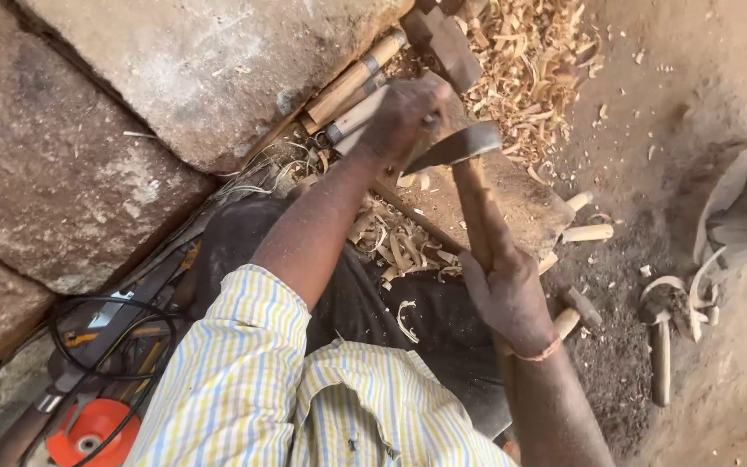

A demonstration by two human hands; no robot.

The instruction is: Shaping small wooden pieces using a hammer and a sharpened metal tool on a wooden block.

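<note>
Right hand (512, 298) wrapped tight round the lower end of a wooden adze handle (477, 212), forearm coming up from the bottom edge, thread bracelet (536, 353) at the wrist. Handle tilted up and away, dark metal adze head (456, 147) at the top, just right of the other hand. Left hand (404, 117) stretched forward on a nearly straight arm, striped sleeve (235, 363) pushed back to the elbow, fingers curled down over a small piece of wood that's mostly hidden, so can't tell exactly what's being pinched there. All of it over a worn wooden chopping block (520, 203) on the dirt floor (702, 78). Pale shavings (529, 60) heaped beyond the block, more curls (395, 242) in the lap. Chisels with light wooden handles (352, 86) lying against a big stone slab (209, 69) on the left. Orange disc (88, 432) and black cable (114, 337) at lower left. Carved wooden spoon (660, 346) lying well off to the right.
</note>
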